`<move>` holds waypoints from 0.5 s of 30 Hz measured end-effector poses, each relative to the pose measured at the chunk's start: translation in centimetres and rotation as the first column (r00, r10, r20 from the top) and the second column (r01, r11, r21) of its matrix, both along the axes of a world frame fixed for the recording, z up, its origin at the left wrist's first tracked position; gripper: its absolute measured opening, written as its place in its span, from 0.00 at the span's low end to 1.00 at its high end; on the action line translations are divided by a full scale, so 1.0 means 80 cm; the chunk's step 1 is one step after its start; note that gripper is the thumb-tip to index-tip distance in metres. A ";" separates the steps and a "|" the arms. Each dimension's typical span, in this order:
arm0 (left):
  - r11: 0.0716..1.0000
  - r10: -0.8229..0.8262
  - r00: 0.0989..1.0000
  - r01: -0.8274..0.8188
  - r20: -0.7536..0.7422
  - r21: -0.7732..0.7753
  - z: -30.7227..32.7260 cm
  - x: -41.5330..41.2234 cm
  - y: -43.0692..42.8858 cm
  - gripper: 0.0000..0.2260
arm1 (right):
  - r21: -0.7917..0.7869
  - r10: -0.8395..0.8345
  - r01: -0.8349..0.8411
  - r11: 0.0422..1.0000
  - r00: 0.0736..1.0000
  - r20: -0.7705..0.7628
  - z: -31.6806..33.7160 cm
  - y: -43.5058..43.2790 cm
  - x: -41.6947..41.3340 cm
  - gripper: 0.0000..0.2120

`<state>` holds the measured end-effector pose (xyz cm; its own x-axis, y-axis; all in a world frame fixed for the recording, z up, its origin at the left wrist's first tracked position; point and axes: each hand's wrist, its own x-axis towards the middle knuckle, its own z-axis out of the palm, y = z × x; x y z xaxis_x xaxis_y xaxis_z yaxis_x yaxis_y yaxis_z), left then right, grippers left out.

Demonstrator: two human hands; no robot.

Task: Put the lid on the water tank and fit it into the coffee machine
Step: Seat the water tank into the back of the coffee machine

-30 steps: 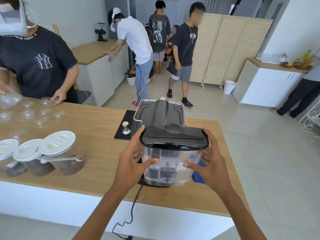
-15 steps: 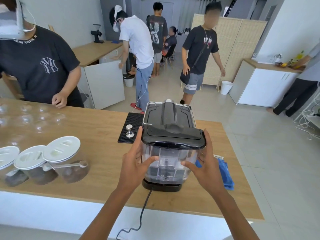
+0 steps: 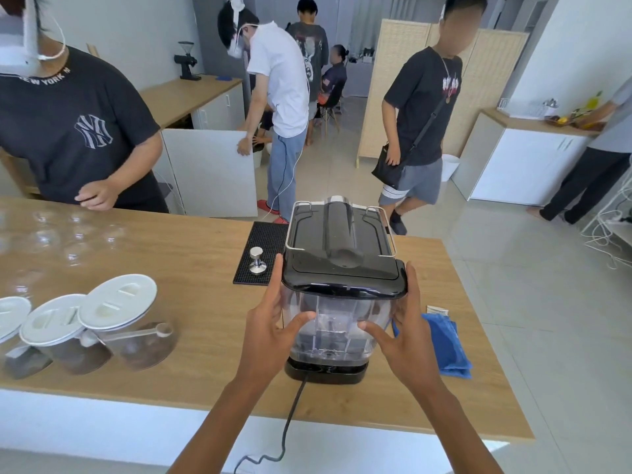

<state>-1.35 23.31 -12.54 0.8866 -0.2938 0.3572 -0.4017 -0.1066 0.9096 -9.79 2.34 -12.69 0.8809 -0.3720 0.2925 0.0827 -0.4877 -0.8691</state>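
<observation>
In the head view, a clear water tank [image 3: 337, 328] with its black lid [image 3: 343, 282] already on stands upright at the near end of a black coffee machine [image 3: 340, 234], on a wooden counter [image 3: 191, 254]. The tank's foot meets the machine's black base [image 3: 325, 371]; whether it is fully seated there cannot be told.

The left hand [image 3: 270, 331] grasps the tank's left wall, fingers reaching up to the lid's edge and the thumb pressed across the near face. The right hand [image 3: 405, 331] grips the right wall the same way, thumb on the front. Both hands are wrapped on the tank.

A black power cord [image 3: 290, 419] runs from the base over the counter's near edge. Just right of the right hand lies a folded blue cloth [image 3: 446, 347]. Left of the machine, a steel tamper [image 3: 257, 261] stands on a black rubber mat [image 3: 263, 244]. Farther left, 3 white-lidded jars [image 3: 113, 323] sit together, a scoop [image 3: 136, 333] leaning at the nearest. Several people stand beyond the counter.
</observation>
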 end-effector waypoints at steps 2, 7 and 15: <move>1.000 0.004 1.000 -0.004 0.006 0.006 -0.002 0.000 0.000 0.44 | -0.004 -0.007 0.007 1.000 1.000 -0.004 -0.003 0.000 0.001 0.56; 1.000 -0.013 1.000 0.013 0.023 0.013 -0.015 0.004 0.000 0.43 | 0.003 0.000 0.000 1.000 1.000 0.000 -0.009 0.001 0.001 0.55; 1.000 -0.024 1.000 0.024 0.003 0.017 -0.034 0.006 0.003 0.42 | 0.020 -0.003 0.003 1.000 1.000 -0.029 -0.023 0.005 0.002 0.55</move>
<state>-0.83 23.59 -15.26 0.8782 -0.3212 0.3545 -0.4070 -0.1124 0.9065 -9.65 2.73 -14.56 0.8878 -0.3803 0.2593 0.0558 -0.4703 -0.8807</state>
